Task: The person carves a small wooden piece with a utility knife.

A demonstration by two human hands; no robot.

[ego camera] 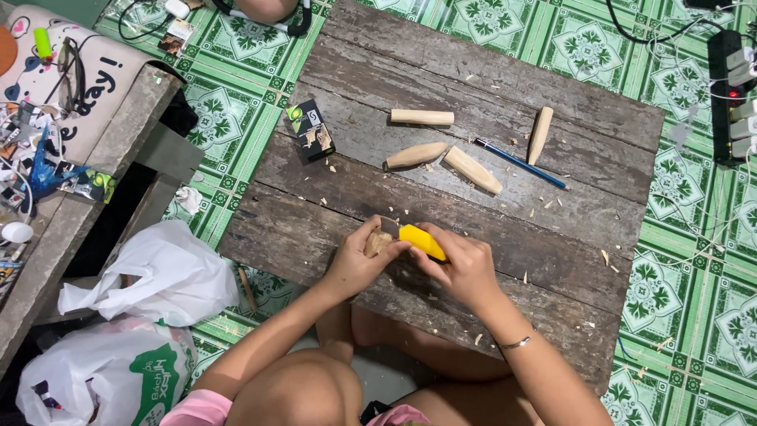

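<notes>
1. Left hand (352, 264) clenched around a small pale wooden piece (377, 242), held just above the near edge of the weathered grey plank worktop (489, 71).
2. Right hand (465, 268) gripping a yellow-handled carving knife (420, 240), blade end meeting the wooden piece.
3. Further back on the worktop: four carved pale wooden pegs (415, 155), a blue pencil (520, 164) and a small black printed box (310, 130).
4. Wood shavings scattered across the planks.
</notes>
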